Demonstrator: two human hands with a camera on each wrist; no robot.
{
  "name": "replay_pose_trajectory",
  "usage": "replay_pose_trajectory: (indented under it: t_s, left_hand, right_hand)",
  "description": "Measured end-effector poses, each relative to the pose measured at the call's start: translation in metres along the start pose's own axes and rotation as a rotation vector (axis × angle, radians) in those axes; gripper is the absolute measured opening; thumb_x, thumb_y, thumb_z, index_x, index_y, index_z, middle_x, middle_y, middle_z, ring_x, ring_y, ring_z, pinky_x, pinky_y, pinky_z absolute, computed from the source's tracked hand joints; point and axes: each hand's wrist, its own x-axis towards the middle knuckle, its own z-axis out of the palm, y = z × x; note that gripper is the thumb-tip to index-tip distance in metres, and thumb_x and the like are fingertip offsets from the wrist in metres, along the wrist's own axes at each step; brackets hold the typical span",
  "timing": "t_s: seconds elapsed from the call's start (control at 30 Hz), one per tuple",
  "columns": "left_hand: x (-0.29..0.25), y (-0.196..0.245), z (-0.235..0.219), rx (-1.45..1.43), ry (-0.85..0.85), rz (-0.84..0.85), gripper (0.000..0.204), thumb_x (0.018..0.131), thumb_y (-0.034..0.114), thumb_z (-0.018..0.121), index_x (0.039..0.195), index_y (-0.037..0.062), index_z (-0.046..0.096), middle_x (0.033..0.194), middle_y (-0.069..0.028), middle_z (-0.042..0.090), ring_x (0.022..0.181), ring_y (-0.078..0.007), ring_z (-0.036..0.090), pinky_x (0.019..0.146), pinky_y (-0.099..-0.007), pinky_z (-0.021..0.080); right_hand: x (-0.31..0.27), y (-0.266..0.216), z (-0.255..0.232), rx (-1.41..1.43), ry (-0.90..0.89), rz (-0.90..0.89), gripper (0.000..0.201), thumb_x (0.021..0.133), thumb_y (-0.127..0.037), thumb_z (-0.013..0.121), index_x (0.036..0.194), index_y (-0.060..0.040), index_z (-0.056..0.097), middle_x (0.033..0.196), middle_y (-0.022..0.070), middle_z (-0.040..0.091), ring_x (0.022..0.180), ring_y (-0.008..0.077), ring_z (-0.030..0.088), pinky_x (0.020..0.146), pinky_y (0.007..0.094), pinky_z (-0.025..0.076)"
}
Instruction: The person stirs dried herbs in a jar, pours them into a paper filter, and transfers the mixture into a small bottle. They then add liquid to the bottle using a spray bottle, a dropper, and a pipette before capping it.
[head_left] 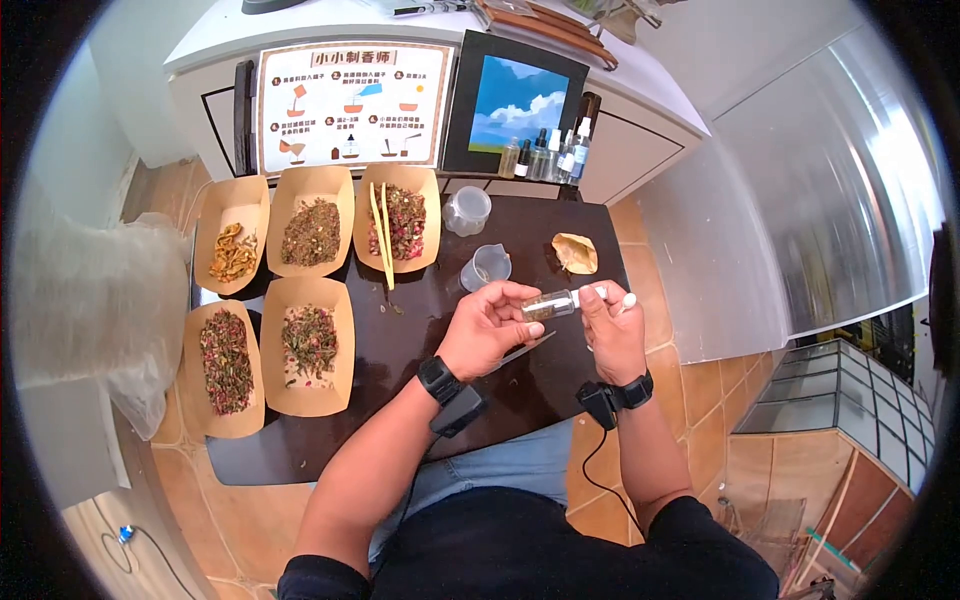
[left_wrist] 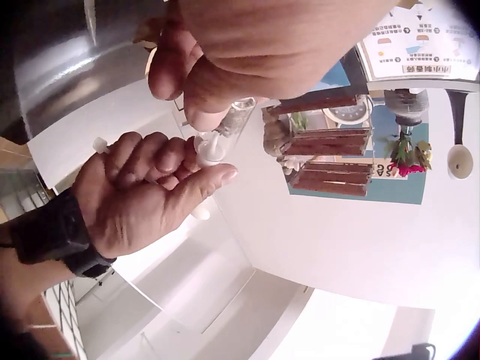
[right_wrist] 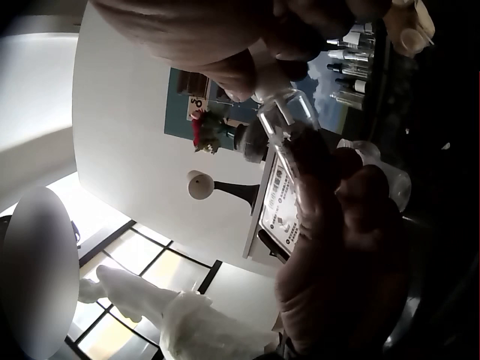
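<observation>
My left hand (head_left: 484, 328) grips a small clear glass bottle (head_left: 546, 307) lying nearly sideways, with brownish bits inside. At the bottle's neck, my right hand (head_left: 617, 338) pinches a white top (left_wrist: 213, 148) between thumb and fingers. Through the glass in the right wrist view, a white stem reaches down from this top. A small white piece (head_left: 628, 300) sticks out by the right hand's fingers; its kind is hard to make out. Under the hands, a thin metallic strip (head_left: 528, 347) shows near the left thumb.
Paper trays (head_left: 308, 400) of dried flowers and herbs stand on the dark table's left, yellow tweezers (head_left: 382, 235) across one. Beyond the hands are two clear plastic cups (head_left: 487, 267) and a crumpled tan paper piece (head_left: 574, 254). Several small bottles (head_left: 550, 158) line the back beside an instruction sheet (head_left: 350, 108).
</observation>
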Motion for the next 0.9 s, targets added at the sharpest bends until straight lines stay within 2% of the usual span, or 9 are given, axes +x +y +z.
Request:
replay_pose_trajectory:
  t_s: [0.27,0.47,0.57,0.77,0.83,0.9]
  left_hand:
    - [-0.001,0.005,0.001,-0.021,0.014,0.015,0.044,0.085,-0.012,0.076,0.126,-0.0015,0.064,0.110,-0.0081,0.072,0.097,-0.0131,0.070,0.085,-0.0280,0.060]
    - [-0.002,0.006,-0.001,0.041,0.015,0.007,0.048,0.087,-0.009,0.075,0.132,-0.0018,0.062,0.112,-0.0096,0.073,0.096,-0.0139,0.071,0.086,-0.0292,0.060]
    - [-0.001,0.008,0.000,-0.023,-0.001,0.010,0.051,0.090,-0.005,0.073,0.139,-0.0014,0.059,0.115,-0.0117,0.072,0.097,-0.0163,0.071,0.087,-0.0307,0.060]
    - [0.001,0.011,0.001,-0.102,0.048,0.102,0.053,0.094,0.001,0.072,0.144,-0.0006,0.055,0.123,-0.0156,0.070,0.098,-0.0198,0.071,0.085,-0.0315,0.060]
    - [0.000,0.011,0.001,-0.170,0.041,0.081,0.053,0.096,0.006,0.071,0.146,-0.0002,0.053,0.129,-0.0165,0.067,0.105,-0.0205,0.070,0.089,-0.0327,0.059]
    - [0.001,0.010,0.001,-0.123,0.057,0.096,0.054,0.098,0.010,0.070,0.148,0.0003,0.051,0.132,-0.0168,0.066,0.111,-0.0218,0.068,0.093,-0.0345,0.057]
  right_hand:
    - [-0.003,0.007,-0.002,0.199,-0.061,0.053,0.025,0.105,-0.030,0.064,0.105,-0.0049,0.062,0.072,-0.0041,0.053,0.053,0.0011,0.041,0.044,0.0191,0.031]
    - [-0.006,0.012,-0.003,0.296,-0.083,0.043,0.026,0.104,-0.029,0.064,0.109,-0.0037,0.061,0.076,-0.0017,0.055,0.051,0.0017,0.041,0.044,0.0190,0.031]
    - [-0.008,0.015,-0.001,0.318,-0.081,0.015,0.025,0.104,-0.026,0.065,0.113,-0.0028,0.062,0.078,-0.0007,0.058,0.051,0.0017,0.042,0.044,0.0188,0.031]
    - [-0.016,0.025,0.007,0.317,-0.117,0.006,0.025,0.102,-0.020,0.068,0.118,-0.0013,0.062,0.082,0.0006,0.063,0.052,0.0015,0.044,0.045,0.0185,0.032]
    - [-0.019,0.027,0.011,0.317,-0.119,0.002,0.025,0.102,-0.019,0.068,0.118,-0.0008,0.062,0.082,-0.0001,0.062,0.053,0.0012,0.043,0.045,0.0186,0.032]
    - [-0.022,0.027,0.014,0.308,-0.117,0.016,0.022,0.101,-0.016,0.068,0.117,-0.0008,0.062,0.085,0.0008,0.065,0.059,0.0019,0.049,0.049,0.0185,0.036]
